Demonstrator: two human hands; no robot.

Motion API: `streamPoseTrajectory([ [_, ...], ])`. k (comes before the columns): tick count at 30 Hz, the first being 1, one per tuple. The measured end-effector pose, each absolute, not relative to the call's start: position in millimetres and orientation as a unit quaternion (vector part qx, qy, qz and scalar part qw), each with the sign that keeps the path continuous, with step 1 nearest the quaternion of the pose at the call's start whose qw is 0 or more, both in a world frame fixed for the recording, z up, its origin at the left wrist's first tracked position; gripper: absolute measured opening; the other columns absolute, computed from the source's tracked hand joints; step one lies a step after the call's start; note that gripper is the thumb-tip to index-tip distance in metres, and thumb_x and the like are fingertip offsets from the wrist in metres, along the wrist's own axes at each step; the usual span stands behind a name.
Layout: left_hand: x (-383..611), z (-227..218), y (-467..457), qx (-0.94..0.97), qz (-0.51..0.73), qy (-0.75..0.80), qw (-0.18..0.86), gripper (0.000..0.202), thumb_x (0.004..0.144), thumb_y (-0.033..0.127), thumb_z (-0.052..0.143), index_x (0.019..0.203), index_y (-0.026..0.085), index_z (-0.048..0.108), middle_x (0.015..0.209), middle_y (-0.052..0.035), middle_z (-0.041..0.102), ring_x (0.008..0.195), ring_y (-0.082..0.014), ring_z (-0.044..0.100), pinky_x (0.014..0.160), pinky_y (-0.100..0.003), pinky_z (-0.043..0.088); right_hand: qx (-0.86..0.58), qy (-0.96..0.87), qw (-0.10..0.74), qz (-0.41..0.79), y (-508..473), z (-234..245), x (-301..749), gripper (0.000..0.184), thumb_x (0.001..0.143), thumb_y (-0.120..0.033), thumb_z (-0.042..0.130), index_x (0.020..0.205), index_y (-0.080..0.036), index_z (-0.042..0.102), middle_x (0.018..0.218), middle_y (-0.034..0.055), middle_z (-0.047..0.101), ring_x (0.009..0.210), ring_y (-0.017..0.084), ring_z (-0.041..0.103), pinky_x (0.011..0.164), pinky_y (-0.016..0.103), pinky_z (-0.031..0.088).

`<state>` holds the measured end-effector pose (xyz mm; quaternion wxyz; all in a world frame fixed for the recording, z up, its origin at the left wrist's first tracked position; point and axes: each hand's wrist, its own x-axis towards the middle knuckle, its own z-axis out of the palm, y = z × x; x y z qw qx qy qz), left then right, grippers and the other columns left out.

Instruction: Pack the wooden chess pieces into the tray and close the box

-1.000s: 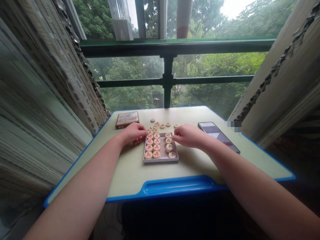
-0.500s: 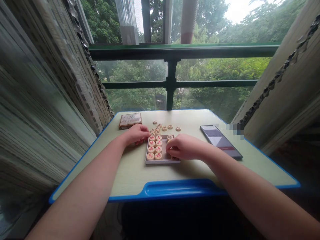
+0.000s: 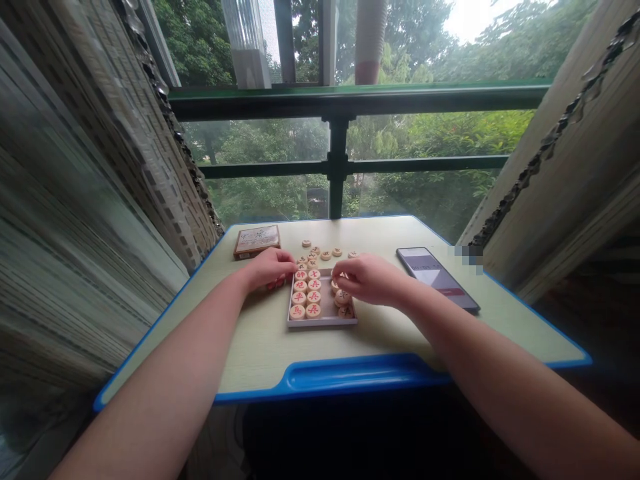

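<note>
A shallow white tray [image 3: 320,323] lies on the table, with red-marked xiangqi pieces [image 3: 313,297] in two columns along its left side. Dark-marked pieces [image 3: 343,297] sit on its right side, some seemingly stacked, with a bare strip between. My left hand [image 3: 273,268] is closed at the tray's upper left corner; what its fingertips grip is hidden. Red-marked pieces [image 3: 276,284] show partly beneath it. Over the tray's upper right, my right hand [image 3: 370,277] has its fingers pinched on a xiangqi piece [image 3: 335,275], mostly covered by them.
Several loose pieces [image 3: 326,255] are scattered beyond the tray. A brown box lid [image 3: 257,241] rests at the back left, and a phone [image 3: 437,280] lies to the right. The table [image 3: 250,360] has a blue edge; a window railing [image 3: 340,100] stands behind it.
My right hand has moved from the tray's middle right up to its upper right, uncovering dark-marked pieces lower down. My left hand has stayed at the tray's corner. The whole view has shifted slightly.
</note>
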<state>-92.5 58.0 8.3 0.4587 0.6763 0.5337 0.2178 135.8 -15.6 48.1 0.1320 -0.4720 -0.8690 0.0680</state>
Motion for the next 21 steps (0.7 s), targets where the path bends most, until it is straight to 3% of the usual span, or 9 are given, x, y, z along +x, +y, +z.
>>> streamPoseTrajectory([
  [6,-91,8,57,0.672,0.214,0.534,0.467,0.020,0.067,0.032,0.065,0.074,0.014,0.058,0.040,0.0057,0.046,0.029,-0.0057,0.036,0.031,-0.018,0.023,-0.560,-0.798,0.209,0.079,0,48,153,0.025,0.077,-0.024,0.047,0.087,-0.016,0.067,0.063,0.0012,0.059,0.057,0.011,0.046,0.055,0.022,0.030],
  [12,-91,7,56,0.676,0.221,0.535,0.456,0.022,0.067,0.033,0.065,0.074,0.014,0.057,0.041,0.0055,0.046,0.030,-0.0060,0.037,0.031,-0.018,0.024,-0.406,-0.873,0.103,0.251,-17,59,151,0.023,0.072,-0.021,0.056,0.088,-0.018,0.072,0.057,-0.0035,0.051,0.051,0.007,0.041,0.052,0.020,0.030],
  [16,-91,5,60,0.675,0.213,0.533,0.463,0.025,0.067,0.036,0.066,0.076,0.014,0.058,0.040,0.0060,0.045,0.029,-0.0059,0.036,0.031,-0.018,0.023,-0.401,-0.882,0.054,0.242,-25,64,148,0.025,0.072,-0.020,0.057,0.091,-0.021,0.074,0.060,-0.0028,0.056,0.050,0.006,0.040,0.051,0.019,0.030],
  [21,-91,6,60,0.678,0.211,0.535,0.458,0.023,0.068,0.035,0.066,0.076,0.015,0.058,0.040,0.0059,0.045,0.030,-0.0063,0.036,0.031,-0.018,0.023,-0.427,-0.875,0.016,0.228,-29,63,144,0.023,0.068,-0.017,0.059,0.084,-0.022,0.075,0.068,-0.0011,0.065,0.054,0.008,0.049,0.054,0.019,0.034],
])
